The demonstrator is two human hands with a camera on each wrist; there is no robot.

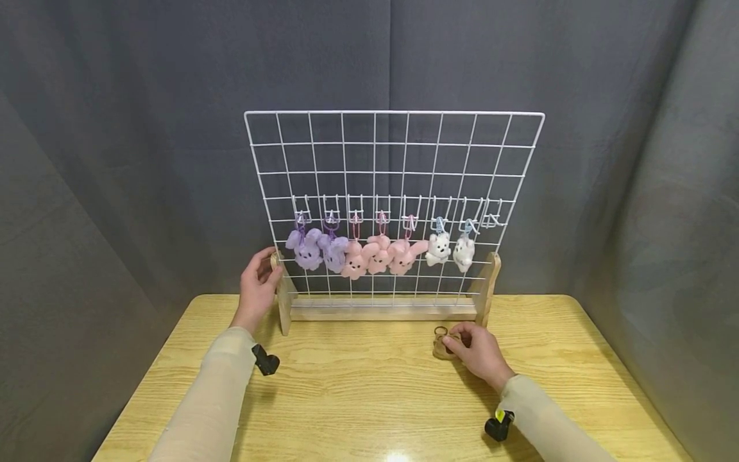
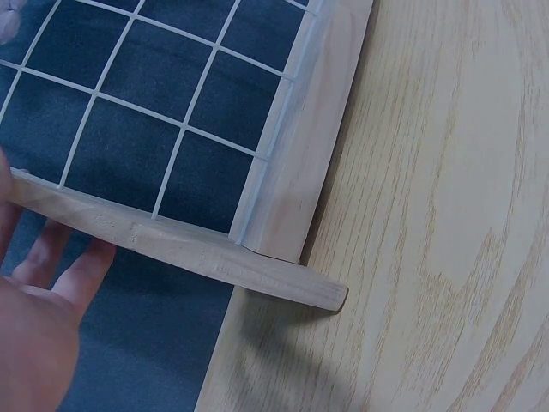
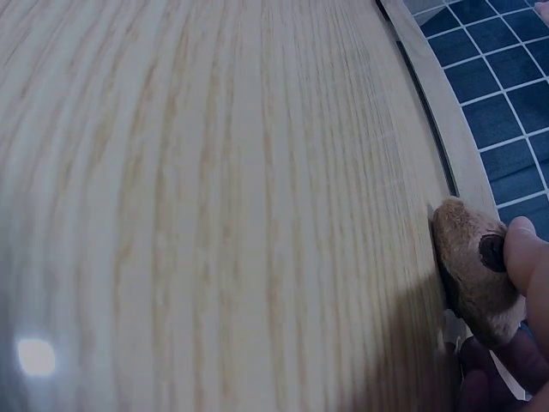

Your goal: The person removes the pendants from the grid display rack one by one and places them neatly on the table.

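Note:
A white wire grid rack [image 1: 374, 142] stands in a wooden base, with a row of small plush keychains on its hooks. My left hand [image 1: 258, 285] grips the left wooden end piece [image 1: 285, 298] of the rack; the left wrist view shows its fingers [image 2: 84, 273] against that wood. Low over the table, in front of the base's right part, my right hand [image 1: 478, 353] pinches a brown plush keychain [image 1: 440, 350] with a ring on top. In the right wrist view the thumb presses on the brown fur [image 3: 467, 236], beside a dark round patch; the other fingers are partly hidden beneath.
Purple plush keychains [image 1: 308, 255] hang at left, pink ones [image 1: 380, 255] in the middle and white ones [image 1: 439, 249] at right. A bare hook [image 1: 491, 220] is at the far right of the row. Grey curtains [image 1: 138, 154] surround the wooden table [image 1: 358, 391].

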